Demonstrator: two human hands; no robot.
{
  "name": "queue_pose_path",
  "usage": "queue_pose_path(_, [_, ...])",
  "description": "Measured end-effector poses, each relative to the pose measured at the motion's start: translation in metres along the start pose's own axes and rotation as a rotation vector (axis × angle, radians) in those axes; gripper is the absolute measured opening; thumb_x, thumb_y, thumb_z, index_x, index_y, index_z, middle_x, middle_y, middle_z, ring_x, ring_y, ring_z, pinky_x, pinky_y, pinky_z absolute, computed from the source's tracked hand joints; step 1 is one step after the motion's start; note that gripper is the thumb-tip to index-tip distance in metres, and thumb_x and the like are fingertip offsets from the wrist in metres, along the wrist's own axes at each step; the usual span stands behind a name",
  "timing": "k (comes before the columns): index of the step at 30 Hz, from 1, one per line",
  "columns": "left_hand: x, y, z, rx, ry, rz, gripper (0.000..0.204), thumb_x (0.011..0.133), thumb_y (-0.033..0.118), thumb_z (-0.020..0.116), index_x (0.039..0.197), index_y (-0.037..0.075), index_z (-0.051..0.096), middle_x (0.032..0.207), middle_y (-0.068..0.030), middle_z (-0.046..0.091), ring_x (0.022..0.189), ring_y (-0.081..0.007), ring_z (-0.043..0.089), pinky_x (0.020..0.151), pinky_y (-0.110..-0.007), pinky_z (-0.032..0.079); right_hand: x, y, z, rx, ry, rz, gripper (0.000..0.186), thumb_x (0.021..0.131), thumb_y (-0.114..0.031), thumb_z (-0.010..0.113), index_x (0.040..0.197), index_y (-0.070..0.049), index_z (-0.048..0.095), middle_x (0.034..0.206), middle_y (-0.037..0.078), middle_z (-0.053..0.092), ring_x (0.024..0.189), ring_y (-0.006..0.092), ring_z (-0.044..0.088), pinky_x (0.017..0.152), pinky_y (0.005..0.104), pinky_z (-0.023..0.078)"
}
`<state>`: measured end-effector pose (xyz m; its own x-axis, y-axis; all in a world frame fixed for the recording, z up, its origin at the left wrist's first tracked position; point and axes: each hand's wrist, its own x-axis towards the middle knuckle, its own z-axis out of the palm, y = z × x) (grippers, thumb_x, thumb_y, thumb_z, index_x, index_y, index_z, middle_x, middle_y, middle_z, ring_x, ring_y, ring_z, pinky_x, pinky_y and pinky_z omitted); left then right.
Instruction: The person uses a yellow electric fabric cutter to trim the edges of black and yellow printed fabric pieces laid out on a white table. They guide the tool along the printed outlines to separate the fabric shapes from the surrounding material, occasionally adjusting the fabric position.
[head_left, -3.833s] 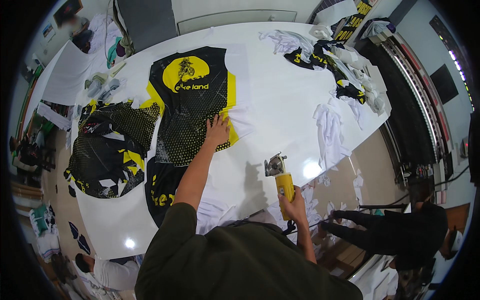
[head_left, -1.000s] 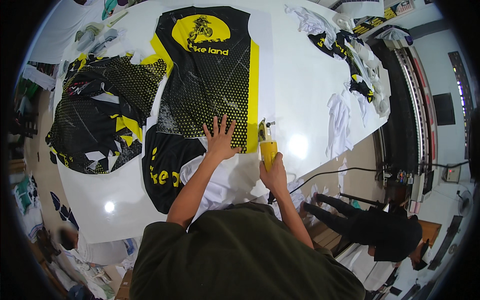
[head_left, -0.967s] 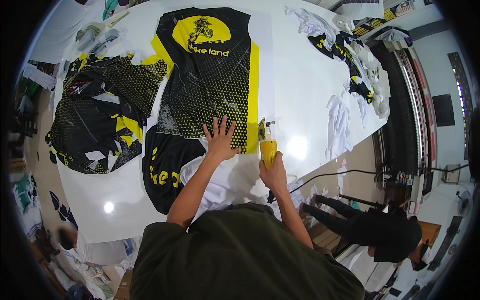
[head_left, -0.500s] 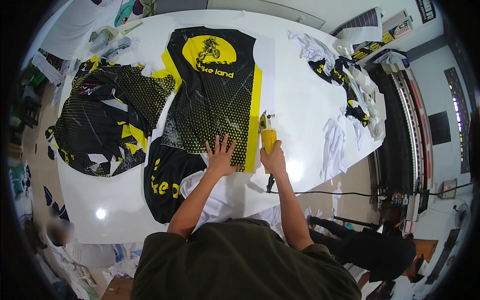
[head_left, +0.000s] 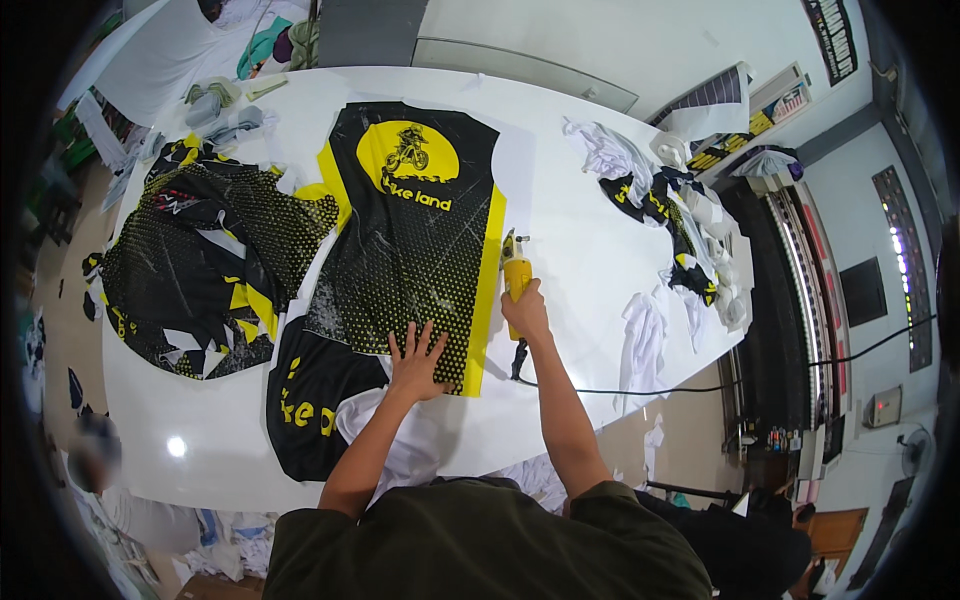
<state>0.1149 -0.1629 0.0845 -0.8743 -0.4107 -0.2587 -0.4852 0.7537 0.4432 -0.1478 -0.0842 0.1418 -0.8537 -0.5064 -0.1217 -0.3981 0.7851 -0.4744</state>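
My left hand [head_left: 415, 372] lies spread on the lower part of a black garment panel [head_left: 400, 255] with yellow dots, a yellow printed circle and a yellow band down its right side, over white material. My right hand [head_left: 525, 310] grips a yellow electric fabric cutter [head_left: 517, 272], its metal head beside the band's outer edge, about midway up the panel; a black cord trails from its back end. Under the panel's lower left lies a black piece [head_left: 300, 400] with yellow lettering, with white cloth [head_left: 365, 420] beside it.
The white table [head_left: 180, 465] bears crumpled black-yellow pieces [head_left: 200, 260] at left and fabric scraps [head_left: 640, 340] at right. A long machine [head_left: 790, 300] stands beyond the right edge. A person in dark clothes [head_left: 760, 545] is at lower right, another person [head_left: 150, 520] at lower left.
My right hand has moved the cutter from the right over to the panel's edge, then forward along it. My left hand stays spread on the lower panel. The view has shifted.
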Motion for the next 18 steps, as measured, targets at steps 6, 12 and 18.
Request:
queue_pose_path(6, [0.000,0.004,-0.004,0.005,-0.014,-0.022,0.117,0.066,0.063,0.085,0.163,0.028,0.031,0.174,-0.0109,0.008,0.159,-0.0406,0.000,0.121,-0.070,-0.006,0.052,-0.003,0.000,0.005,0.010,-0.028,0.057,0.086,-0.031,0.067,0.117,0.008,0.040,0.100,0.040,0.067,0.093,0.0548,0.068,0.083,0.0570,0.057])
queue_pose_path(12, [0.000,0.009,-0.008,-0.026,-0.016,-0.053,0.116,0.066,0.063,0.085,0.163,0.028,0.032,0.174,-0.0103,0.010,0.159,-0.0397,0.000,0.122,-0.070,-0.007,0.103,-0.010,-0.004,0.014,-0.011,-0.034,0.061,0.085,-0.032,0.067,0.120,0.009,0.039,0.106,0.041,0.066,0.096,0.0542,0.068,0.084,0.0555,0.058])
queue_pose_path(18, [0.001,0.008,-0.005,-0.049,-0.012,-0.059,0.117,0.064,0.059,0.088,0.162,0.028,0.033,0.173,-0.0113,0.011,0.159,-0.0408,0.001,0.122,-0.070,-0.006,0.152,-0.016,-0.010,0.010,-0.027,-0.064,0.063,0.085,-0.033,0.067,0.123,0.010,0.040,0.109,0.040,0.066,0.099,0.0527,0.069,0.086,0.0545,0.058])
